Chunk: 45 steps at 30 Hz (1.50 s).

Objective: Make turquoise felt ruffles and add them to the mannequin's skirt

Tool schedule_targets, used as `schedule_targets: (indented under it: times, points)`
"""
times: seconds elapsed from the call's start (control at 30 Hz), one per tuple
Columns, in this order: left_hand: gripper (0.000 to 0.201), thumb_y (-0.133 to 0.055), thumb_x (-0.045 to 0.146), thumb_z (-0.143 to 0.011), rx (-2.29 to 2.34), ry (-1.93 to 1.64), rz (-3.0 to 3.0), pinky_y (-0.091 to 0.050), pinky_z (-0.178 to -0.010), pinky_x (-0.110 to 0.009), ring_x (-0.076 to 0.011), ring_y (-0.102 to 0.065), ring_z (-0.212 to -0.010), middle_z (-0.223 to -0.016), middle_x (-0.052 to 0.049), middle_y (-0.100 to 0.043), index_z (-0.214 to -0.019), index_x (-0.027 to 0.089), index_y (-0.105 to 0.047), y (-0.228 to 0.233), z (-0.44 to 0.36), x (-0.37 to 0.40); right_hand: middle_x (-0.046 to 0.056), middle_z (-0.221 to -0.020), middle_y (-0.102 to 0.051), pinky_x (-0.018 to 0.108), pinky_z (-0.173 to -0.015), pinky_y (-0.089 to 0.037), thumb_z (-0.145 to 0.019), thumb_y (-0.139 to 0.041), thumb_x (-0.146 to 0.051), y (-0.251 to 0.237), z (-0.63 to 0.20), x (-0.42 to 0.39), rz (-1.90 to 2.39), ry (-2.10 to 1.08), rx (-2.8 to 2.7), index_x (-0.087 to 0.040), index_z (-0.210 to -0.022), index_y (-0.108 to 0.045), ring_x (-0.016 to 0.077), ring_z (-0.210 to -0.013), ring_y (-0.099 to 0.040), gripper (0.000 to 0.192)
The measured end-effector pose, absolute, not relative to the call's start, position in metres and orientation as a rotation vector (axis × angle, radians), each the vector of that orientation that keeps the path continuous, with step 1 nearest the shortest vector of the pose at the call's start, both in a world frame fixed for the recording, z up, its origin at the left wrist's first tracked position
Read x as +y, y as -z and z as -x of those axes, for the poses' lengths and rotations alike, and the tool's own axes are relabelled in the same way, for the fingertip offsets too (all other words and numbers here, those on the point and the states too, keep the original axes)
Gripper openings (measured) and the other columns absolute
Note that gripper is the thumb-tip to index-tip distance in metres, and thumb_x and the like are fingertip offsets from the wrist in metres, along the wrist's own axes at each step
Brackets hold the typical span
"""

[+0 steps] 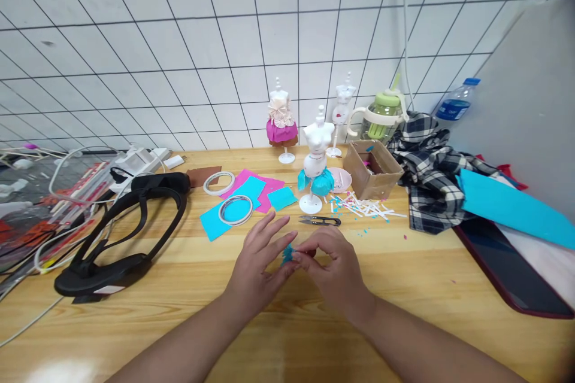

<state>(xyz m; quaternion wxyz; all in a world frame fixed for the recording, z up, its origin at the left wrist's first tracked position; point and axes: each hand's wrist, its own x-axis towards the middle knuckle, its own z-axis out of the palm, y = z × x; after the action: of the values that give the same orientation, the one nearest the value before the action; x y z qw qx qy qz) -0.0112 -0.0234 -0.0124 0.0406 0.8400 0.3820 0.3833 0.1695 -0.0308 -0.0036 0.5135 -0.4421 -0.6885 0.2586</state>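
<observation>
A small crumpled piece of blue paper (pixel 287 254) is between my two hands, just above the table. The thumb and index finger of my left hand (pixel 260 260) lie around it, with the other fingers stretched out. My right hand (pixel 335 266) pinches its right edge between thumb and fingertips. Beyond my hands lies a pair of black thread snips (pixel 320 221). Behind them stands a small white dress form (pixel 318 137) with blue puffed paper (pixel 322 181) at its hips.
Blue sheets (pixel 215 222), a pink sheet (pixel 269 184) and tape rolls (pixel 236 210) lie left of centre. A cardboard box (pixel 372 176), white paper strips (pixel 366 208) and a cup (pixel 384 114) are to the right. A black headset strap (pixel 121 272) lies left, a phone-like dark tablet (pixel 516 269) right.
</observation>
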Motion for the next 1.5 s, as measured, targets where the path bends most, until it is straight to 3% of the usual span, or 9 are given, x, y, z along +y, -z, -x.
schedule_targets:
  times: [0.17, 0.33, 0.47, 0.63, 0.8, 1.1, 1.23, 1.37, 1.5]
  points:
    - [0.025, -0.067, 0.016, -0.080, 1.248, -1.227, -2.730, -0.029, -0.108, -0.057, -0.0309, -0.040, -0.135, -0.117, -0.006, -0.069, -0.102, 0.029, -0.068, 0.003, 0.014, -0.028, -0.002, -0.067, -0.061, 0.030, -0.068, -0.042, -0.080, -0.069, -0.023, 0.007, -0.170, -0.032, 0.975, -0.730, -1.623, -0.022, -0.073, -0.066, 0.0140, -0.068, -0.054, 0.008]
    - [0.023, -0.065, 0.011, -0.080, 1.214, -1.247, -2.668, -0.031, -0.107, -0.053, -0.0284, -0.047, -0.129, -0.105, -0.003, -0.073, -0.092, 0.029, -0.070, -0.001, 0.015, -0.030, -0.002, -0.065, -0.060, 0.027, -0.063, -0.042, -0.081, -0.069, -0.029, 0.008, -0.170, -0.031, 0.991, -0.796, -1.607, -0.021, -0.073, -0.065, 0.0135, -0.065, -0.053, 0.012]
    - [0.017, -0.064, 0.012, -0.080, 1.207, -1.225, -2.504, -0.042, -0.100, -0.047, -0.0267, -0.054, -0.122, -0.099, -0.003, -0.073, -0.087, 0.026, -0.071, 0.003, 0.014, -0.027, 0.001, -0.076, -0.065, 0.030, -0.072, -0.041, -0.085, -0.064, -0.034, -0.003, -0.190, -0.019, 1.020, -0.565, -1.999, -0.022, -0.082, -0.068, 0.0160, -0.075, -0.056, 0.013]
    - [0.010, -0.064, 0.020, -0.083, 1.294, -1.157, -2.238, -0.048, -0.096, -0.044, -0.0242, -0.062, -0.112, -0.099, -0.004, -0.075, -0.085, 0.025, -0.072, 0.009, 0.017, -0.020, 0.011, -0.083, -0.065, 0.037, -0.073, -0.037, -0.084, -0.061, -0.029, -0.012, -0.239, 0.009, 1.764, 0.113, -2.281, -0.018, -0.082, -0.072, 0.0264, -0.087, -0.055, 0.015]
    - [0.011, -0.064, 0.027, -0.083, 1.327, -1.022, -2.185, -0.032, -0.109, -0.056, -0.0227, -0.069, -0.099, -0.091, -0.001, -0.077, -0.087, 0.029, -0.074, 0.013, 0.016, -0.019, 0.009, -0.087, -0.068, 0.034, -0.072, -0.038, -0.083, -0.060, -0.028, -0.002, -0.257, 0.022, 1.955, -0.022, -2.379, -0.023, -0.084, -0.074, 0.0256, -0.089, -0.058, 0.015]
    - [0.009, -0.066, 0.030, -0.081, 1.343, -1.040, -2.190, -0.036, -0.105, -0.053, -0.0207, -0.069, -0.087, -0.081, -0.002, -0.076, -0.083, 0.028, -0.075, 0.012, 0.016, -0.018, 0.014, -0.089, -0.069, 0.036, -0.067, -0.040, -0.083, -0.054, -0.015, 0.005, -0.251, 0.023, 2.170, 0.085, -2.391, -0.017, -0.082, -0.073, 0.0289, -0.089, -0.062, 0.018]
    - [0.009, -0.066, 0.028, -0.081, 1.322, -1.057, -2.198, -0.039, -0.104, -0.051, -0.0208, -0.069, -0.086, -0.082, -0.002, -0.076, -0.083, 0.027, -0.075, 0.013, 0.014, -0.017, 0.017, -0.091, -0.067, 0.036, -0.069, -0.040, -0.084, -0.046, -0.004, 0.009, -0.243, 0.019, 2.163, 0.175, -2.453, -0.011, -0.090, -0.070, 0.0287, -0.087, -0.063, 0.025]
    - [0.012, -0.064, 0.023, -0.083, 1.159, -1.033, -2.227, -0.053, -0.086, -0.037, -0.0189, -0.068, -0.086, -0.085, -0.004, -0.075, -0.086, 0.027, -0.075, 0.012, 0.013, -0.016, 0.017, -0.091, -0.064, 0.037, -0.070, -0.037, -0.086, -0.044, -0.003, 0.007, -0.236, 0.015, 2.030, 0.383, -2.403, -0.010, -0.094, -0.065, 0.0289, -0.087, -0.058, 0.023]
    - [0.019, -0.064, 0.020, -0.082, 1.027, -0.955, -2.349, -0.054, -0.083, -0.035, -0.0210, -0.064, -0.100, -0.113, -0.006, -0.069, -0.089, 0.032, -0.076, 0.007, 0.012, -0.020, 0.010, -0.085, -0.059, 0.035, -0.067, -0.032, -0.090, -0.047, -0.012, -0.002, -0.228, 0.010, 1.714, 0.438, -2.339, -0.016, -0.086, -0.060, 0.0238, -0.079, -0.051, 0.014]
